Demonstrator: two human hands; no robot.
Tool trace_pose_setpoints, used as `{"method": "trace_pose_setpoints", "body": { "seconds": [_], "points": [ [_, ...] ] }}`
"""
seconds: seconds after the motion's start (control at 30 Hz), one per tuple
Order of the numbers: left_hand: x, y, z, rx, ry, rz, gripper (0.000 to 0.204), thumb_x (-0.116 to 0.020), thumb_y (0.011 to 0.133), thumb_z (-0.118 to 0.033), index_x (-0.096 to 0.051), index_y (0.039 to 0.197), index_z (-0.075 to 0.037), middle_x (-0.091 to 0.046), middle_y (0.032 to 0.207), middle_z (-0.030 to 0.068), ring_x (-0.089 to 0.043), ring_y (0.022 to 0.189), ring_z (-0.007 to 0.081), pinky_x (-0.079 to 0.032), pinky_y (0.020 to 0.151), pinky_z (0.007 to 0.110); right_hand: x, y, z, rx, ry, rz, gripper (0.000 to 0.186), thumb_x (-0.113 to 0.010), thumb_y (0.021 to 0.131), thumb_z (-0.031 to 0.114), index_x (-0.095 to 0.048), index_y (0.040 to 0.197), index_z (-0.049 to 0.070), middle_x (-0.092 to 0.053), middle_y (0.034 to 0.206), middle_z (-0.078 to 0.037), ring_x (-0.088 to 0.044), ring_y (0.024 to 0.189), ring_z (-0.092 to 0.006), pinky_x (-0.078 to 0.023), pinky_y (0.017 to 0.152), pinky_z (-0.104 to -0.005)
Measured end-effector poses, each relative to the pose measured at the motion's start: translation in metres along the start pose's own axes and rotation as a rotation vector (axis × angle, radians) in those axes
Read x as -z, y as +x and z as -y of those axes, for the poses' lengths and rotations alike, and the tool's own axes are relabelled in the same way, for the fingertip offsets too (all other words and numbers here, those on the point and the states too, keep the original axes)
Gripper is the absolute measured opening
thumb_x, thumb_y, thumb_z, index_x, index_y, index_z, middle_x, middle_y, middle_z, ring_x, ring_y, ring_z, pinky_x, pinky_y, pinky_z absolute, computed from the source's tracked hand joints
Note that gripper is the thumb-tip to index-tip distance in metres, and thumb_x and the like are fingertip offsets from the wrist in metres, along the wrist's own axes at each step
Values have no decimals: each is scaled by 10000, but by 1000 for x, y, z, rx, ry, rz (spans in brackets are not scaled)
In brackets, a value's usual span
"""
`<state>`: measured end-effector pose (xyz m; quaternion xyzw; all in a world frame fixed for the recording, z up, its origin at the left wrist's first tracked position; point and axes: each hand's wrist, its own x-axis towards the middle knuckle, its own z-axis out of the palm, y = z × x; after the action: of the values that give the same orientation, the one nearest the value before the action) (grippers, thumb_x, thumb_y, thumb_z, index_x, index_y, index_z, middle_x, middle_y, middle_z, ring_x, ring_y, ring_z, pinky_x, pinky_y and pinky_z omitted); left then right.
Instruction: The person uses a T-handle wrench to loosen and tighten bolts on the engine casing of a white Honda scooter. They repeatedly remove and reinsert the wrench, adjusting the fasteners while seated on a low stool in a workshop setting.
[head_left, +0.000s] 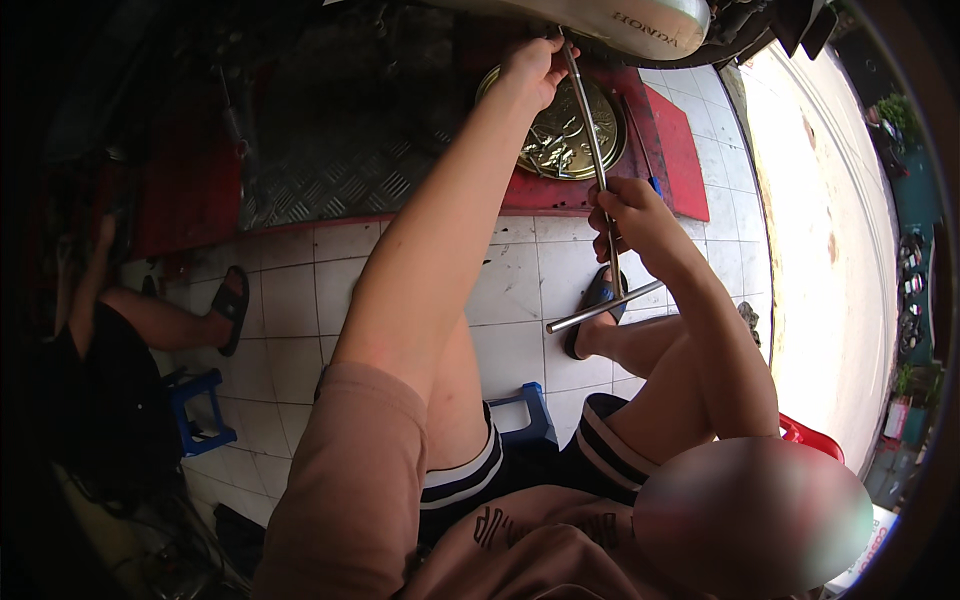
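A long steel T-handle socket wrench [590,120] slants from the underside of a motorcycle's silver engine cover [640,22] down toward me, its crossbar at the near end. My left hand [535,72] reaches up to the far tip of the shaft, fingers closed around it just under the cover. What the tip meets there is hidden. Lower down, my right hand [640,222] is closed around the shaft a little above the crossbar. Behind the shaft, a round gold-coloured tray [616,140] holds several small metal parts.
The tray rests on a red lift platform [690,165] with a dark diamond-plate middle [340,185]. A blue-handled tool [655,186] lies beside it. Blue stools [205,410] stand on white floor tiles [370,250]. Another person's leg [165,318] shows at left.
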<state>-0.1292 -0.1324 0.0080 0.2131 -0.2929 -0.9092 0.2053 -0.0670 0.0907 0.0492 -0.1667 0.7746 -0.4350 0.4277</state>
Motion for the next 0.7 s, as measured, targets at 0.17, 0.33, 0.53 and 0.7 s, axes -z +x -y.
{"method": "trace_pose_setpoints", "body": {
  "seconds": [0.17,0.33,0.53,0.7],
  "points": [
    [1,0,-2,46,21,17,121,-539,913,-30,-547,1031,-1,-570,963,104,-595,855,246,-494,790,382,-2,3,-4,10,34,-76,193,-417,969,136,-526,963,-23,-527,721,-59,-553,495,-172,-478,441,-304],
    [-6,-4,1,-9,75,-33,116,-531,904,-10,-533,1019,-7,-551,973,103,-582,847,249,-477,781,415,4,-6,3,-7,66,-66,201,-416,974,166,-528,964,-1,-513,711,-38,-515,531,-146,-465,476,-295],
    [2,7,0,5,-9,45,118,-517,907,3,-540,1021,15,-563,974,115,-594,877,251,-490,790,385,16,-3,-5,55,149,18,213,-400,996,216,-502,998,29,-421,670,7,-390,504,-90,-337,461,-247],
    [5,8,-4,20,-106,40,115,-521,917,-21,-552,1026,1,-604,979,114,-612,910,242,-499,849,368,11,-3,0,72,467,162,178,-369,1009,202,-473,957,67,-343,645,44,-267,494,-49,-232,450,-228]
  ]
}}
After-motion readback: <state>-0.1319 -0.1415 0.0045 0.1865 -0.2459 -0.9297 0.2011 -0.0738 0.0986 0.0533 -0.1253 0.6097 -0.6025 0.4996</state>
